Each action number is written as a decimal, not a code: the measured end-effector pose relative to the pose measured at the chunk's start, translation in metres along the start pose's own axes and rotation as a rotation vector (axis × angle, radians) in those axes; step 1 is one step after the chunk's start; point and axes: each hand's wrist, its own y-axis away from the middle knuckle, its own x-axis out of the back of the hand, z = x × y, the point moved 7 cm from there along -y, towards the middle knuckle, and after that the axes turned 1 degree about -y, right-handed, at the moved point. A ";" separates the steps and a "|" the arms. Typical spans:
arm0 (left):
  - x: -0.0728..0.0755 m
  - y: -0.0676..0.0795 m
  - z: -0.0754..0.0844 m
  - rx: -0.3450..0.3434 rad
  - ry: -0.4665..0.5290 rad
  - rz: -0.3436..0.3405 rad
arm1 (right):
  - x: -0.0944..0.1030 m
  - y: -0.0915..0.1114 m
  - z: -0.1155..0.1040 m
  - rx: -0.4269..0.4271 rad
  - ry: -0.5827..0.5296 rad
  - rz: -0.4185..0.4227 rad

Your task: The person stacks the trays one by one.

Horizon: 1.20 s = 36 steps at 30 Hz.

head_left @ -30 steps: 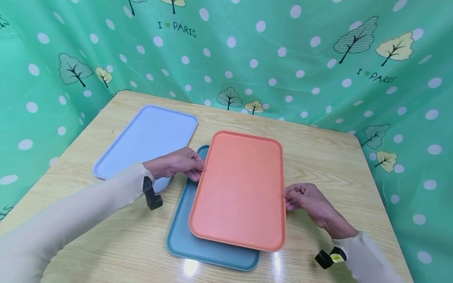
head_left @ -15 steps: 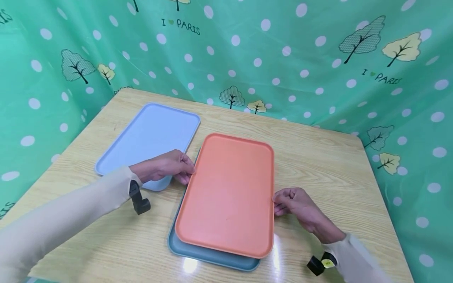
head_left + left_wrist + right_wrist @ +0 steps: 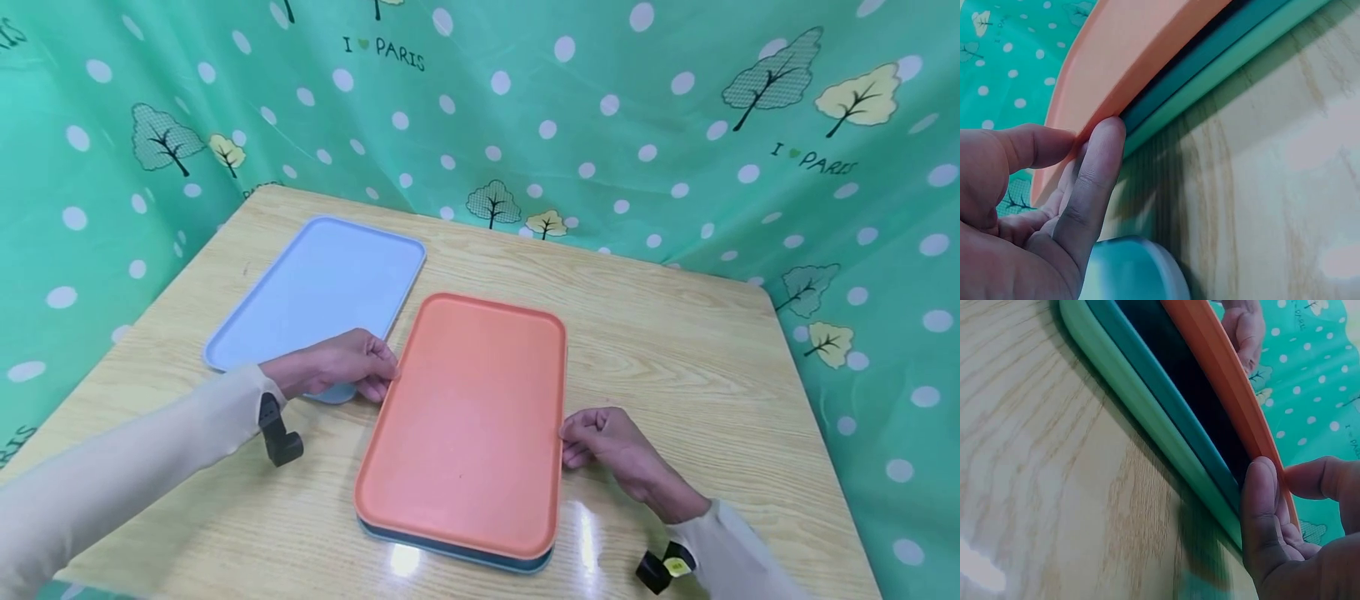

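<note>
Both hands hold an orange tray (image 3: 468, 425) by its long sides. My left hand (image 3: 348, 364) pinches the left rim between thumb and fingers; my right hand (image 3: 603, 442) pinches the right rim, a little nearer the front. Directly below lies a dark teal tray (image 3: 457, 547), mostly hidden, with only its front edge showing in the head view. The right wrist view shows a dark gap between the orange tray and the teal tray (image 3: 1166, 406), and under that a light green tray (image 3: 1125, 394). The left wrist view has the same layers.
A light blue tray (image 3: 322, 283) lies at the back left of the wooden table (image 3: 675, 350), its near corner close to the left hand. A green dotted cloth (image 3: 525, 100) hangs behind the table and along its sides.
The orange tray has moved left and toward the front with both hands gripping it, and come lower. It now covers nearly all of the teal tray, which showed more before.
</note>
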 end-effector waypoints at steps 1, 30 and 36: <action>0.000 0.000 -0.001 -0.003 -0.004 -0.001 | 0.000 0.000 0.000 -0.003 0.001 0.004; -0.007 0.005 -0.003 0.000 -0.008 0.011 | -0.003 0.005 0.011 -0.009 0.025 -0.002; -0.007 0.006 0.003 -0.024 -0.048 0.040 | -0.001 0.005 0.011 -0.011 0.037 -0.010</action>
